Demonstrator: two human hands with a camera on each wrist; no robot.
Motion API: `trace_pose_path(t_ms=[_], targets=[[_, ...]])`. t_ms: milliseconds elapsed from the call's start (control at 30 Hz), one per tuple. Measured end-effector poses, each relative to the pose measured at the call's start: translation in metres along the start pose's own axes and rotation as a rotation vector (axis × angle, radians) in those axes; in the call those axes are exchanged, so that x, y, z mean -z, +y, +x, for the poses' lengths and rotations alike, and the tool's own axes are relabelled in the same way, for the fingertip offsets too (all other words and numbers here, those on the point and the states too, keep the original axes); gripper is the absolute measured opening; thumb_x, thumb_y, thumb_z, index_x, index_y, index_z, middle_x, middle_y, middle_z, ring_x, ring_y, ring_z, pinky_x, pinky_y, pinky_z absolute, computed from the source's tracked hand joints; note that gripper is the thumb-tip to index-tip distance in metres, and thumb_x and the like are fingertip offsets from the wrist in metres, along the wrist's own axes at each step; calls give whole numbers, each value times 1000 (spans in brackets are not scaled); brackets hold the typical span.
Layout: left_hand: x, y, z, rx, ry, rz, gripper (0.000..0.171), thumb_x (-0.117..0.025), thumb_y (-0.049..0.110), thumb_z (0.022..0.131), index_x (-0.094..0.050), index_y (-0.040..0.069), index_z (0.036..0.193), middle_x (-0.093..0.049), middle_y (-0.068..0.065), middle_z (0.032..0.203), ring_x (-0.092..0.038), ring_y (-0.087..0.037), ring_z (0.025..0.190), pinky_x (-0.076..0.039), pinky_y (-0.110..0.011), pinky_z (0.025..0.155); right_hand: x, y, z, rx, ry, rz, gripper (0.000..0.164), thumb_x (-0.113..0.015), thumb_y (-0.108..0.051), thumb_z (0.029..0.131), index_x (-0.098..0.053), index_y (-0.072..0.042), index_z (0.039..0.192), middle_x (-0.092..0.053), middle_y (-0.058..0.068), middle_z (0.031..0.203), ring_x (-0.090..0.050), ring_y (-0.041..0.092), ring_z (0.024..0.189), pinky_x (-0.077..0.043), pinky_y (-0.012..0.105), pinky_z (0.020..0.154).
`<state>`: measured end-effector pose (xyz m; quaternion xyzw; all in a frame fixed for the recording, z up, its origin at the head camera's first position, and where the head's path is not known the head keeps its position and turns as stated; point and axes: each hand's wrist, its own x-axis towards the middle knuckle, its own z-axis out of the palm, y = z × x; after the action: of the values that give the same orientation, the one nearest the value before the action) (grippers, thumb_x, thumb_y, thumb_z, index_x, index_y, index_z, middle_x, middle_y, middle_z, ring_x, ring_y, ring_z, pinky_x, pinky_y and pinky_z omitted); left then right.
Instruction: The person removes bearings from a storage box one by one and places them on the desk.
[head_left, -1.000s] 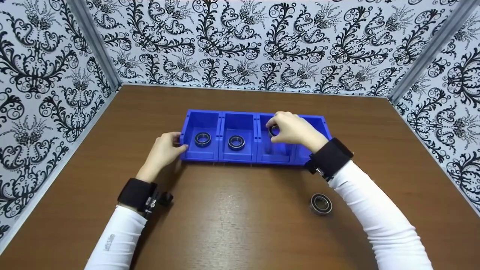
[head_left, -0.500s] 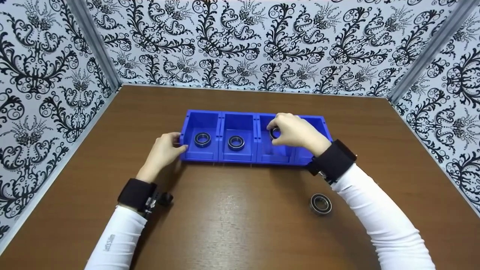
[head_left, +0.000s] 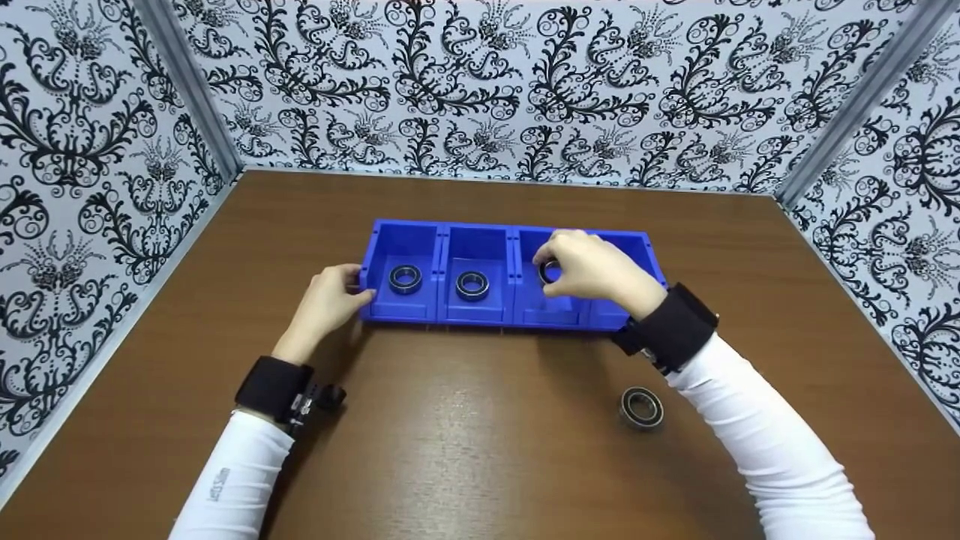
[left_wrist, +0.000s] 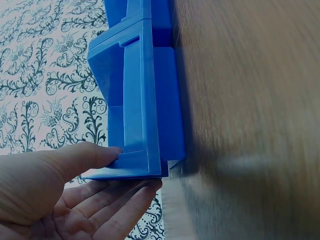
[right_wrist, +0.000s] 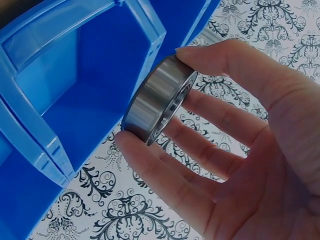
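Note:
A blue bin (head_left: 480, 324) with a row of compartments stands on the table. My left hand (head_left: 330, 301) grips its left end wall, the thumb inside and the fingers outside, as the left wrist view shows. Above the third compartment from the left, my right hand (head_left: 589, 268) pinches a steel ball bearing (right_wrist: 156, 95) by its rim between thumb and finger. One bearing (head_left: 405, 279) lies flat in the leftmost compartment, another bearing (head_left: 472, 286) in the second. The rightmost compartment is partly hidden behind my right hand and wrist.
A further bearing (head_left: 641, 408) lies on the brown wooden table (head_left: 465, 420), in front of the bin and left of my right forearm. Patterned wall panels (head_left: 480, 90) enclose the table at the back and sides. Both wrists wear black straps with cameras.
My right hand, still holding the bearing, has shifted very slightly right and nearer to me over the third compartment. The left hand, the bin and the other bearings have stayed in place.

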<state>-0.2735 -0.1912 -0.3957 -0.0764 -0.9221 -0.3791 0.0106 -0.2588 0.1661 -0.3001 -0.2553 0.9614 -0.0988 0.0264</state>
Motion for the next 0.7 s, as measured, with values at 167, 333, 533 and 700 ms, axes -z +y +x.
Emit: trace_pose_path(t_ms=[167,333,533,700], targets=[[0,0,0,3,-2,8,48,-64,9,94,-57,-14,136,-66,-33,130,-66,-45,122,-52,-54,108,3,-5,-4,3,-8,-4,37,-73,-13,80,-75,0,115,-73,17,113,-62,31,102,-54,53,95],[1,1,0,4,-4,14,49,-64,9,94,-55,-14,137,-65,-34,131,-66,-45,123,-51,-54,109,3,-8,-7,1,-16,1,34,-73,-14,80,-76,-2,111,-72,16,108,-60,29,98,-52,50,90],[1,1,0,0,-3,6,50,-63,9,94,-55,-15,137,-66,-34,130,-66,-45,123,-51,-54,109,1,-11,-11,39,-7,-12,22,-73,-12,77,-77,-6,98,-67,9,93,-58,23,88,-52,44,78],[1,1,0,-7,1,3,50,-64,9,93,-55,-15,136,-67,-33,128,-66,-45,123,-51,-55,109,1,-14,-14,70,5,-20,15,-74,-12,77,-75,-7,91,-65,6,87,-57,22,86,-51,42,77]])
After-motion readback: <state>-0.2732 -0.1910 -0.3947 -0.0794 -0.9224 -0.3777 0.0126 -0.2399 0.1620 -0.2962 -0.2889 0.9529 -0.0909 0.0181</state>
